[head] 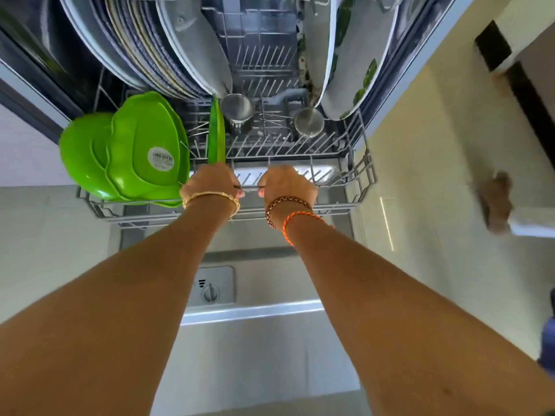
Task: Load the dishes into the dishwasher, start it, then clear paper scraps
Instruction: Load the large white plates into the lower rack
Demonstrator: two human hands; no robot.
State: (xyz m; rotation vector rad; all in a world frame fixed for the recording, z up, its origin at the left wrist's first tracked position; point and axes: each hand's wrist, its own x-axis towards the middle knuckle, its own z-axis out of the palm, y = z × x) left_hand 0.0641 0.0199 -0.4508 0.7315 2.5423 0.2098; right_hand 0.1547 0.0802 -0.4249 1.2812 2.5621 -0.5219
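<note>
At the dishwasher rack (345, 175) front rail, left hand (210, 183) and right hand (286, 184) both grasping it, green plates (135, 151) standing just left of the left hand.

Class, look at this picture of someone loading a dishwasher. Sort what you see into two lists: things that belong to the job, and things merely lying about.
Belongs to the job:
lower rack
green plates
white plates
steel cups
left hand and right hand, both gripping the rack's front rail
dishwasher door

Lying about:
brown object on the floor, too blurred to name
</note>
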